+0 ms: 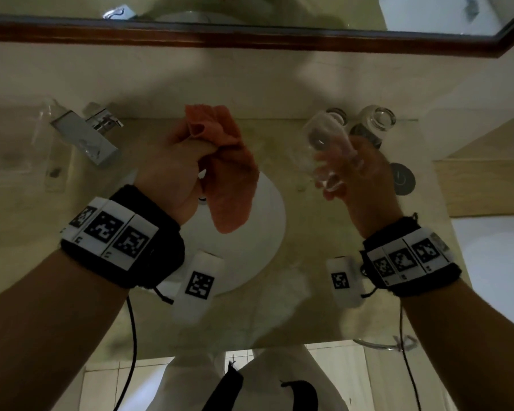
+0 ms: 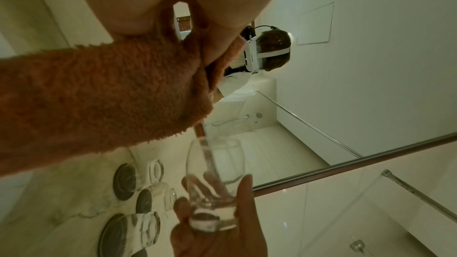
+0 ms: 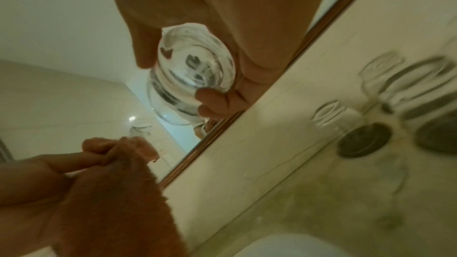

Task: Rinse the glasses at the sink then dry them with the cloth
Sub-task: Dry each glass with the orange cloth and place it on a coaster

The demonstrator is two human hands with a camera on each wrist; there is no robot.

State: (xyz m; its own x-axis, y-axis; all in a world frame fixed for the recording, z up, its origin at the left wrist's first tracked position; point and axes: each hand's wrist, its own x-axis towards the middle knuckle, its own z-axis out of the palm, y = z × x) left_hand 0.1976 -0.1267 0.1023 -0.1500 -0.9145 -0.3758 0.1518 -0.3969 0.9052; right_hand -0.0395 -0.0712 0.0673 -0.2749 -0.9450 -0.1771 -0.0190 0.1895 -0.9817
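Note:
My left hand point(image 1: 172, 170) grips an orange cloth point(image 1: 226, 170) above the white sink basin point(image 1: 267, 232); most of the cloth hangs down from the fist. The cloth point(image 2: 94, 93) fills the left wrist view, and the right wrist view shows the cloth point(image 3: 118, 192) low on the left. My right hand point(image 1: 359, 173) holds a clear glass point(image 1: 324, 149) by its base, tilted with its mouth toward the cloth. This glass point(image 2: 215, 179) is apart from the cloth. Its thick base point(image 3: 195, 63) sits between my thumb and fingers.
Two glasses point(image 1: 377, 120) stand upside down on dark coasters at the back right of the counter; a bare dark coaster point(image 1: 401, 179) lies nearer. A chrome tap point(image 1: 86, 134) and another glass point(image 1: 48, 114) are at the left. A wood-framed mirror point(image 1: 250, 40) runs above.

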